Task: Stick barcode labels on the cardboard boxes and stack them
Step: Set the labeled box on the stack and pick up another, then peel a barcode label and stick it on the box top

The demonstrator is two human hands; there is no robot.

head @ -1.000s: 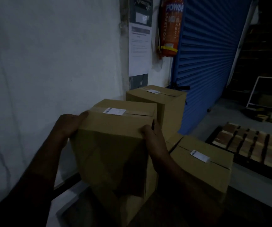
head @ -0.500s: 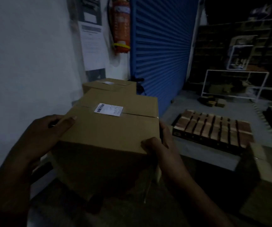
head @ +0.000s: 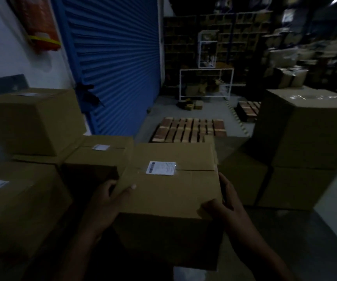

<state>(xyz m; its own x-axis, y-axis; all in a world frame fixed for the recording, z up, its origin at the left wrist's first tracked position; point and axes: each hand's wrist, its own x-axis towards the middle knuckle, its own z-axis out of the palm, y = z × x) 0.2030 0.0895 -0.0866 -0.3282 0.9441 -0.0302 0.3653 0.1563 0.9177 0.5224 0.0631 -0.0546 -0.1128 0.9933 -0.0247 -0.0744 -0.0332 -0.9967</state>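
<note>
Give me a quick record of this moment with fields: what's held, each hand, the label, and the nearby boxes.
held item: cardboard box, carried in both hands
left hand: grip on the box's left side
right hand: grip on the near right corner
barcode label: stuck on the box top, over the flap seam
labelled boxes: to the left
stacked boxes: to the right

Your left hand (head: 107,201) grips the left side of the box (head: 169,191), thumb laid over its top edge and fingers wrapped out of sight down the side. Your right hand (head: 223,201) clasps the near right corner, thumb on top, fingers against the right face. Both forearms reach forward from below.
</note>
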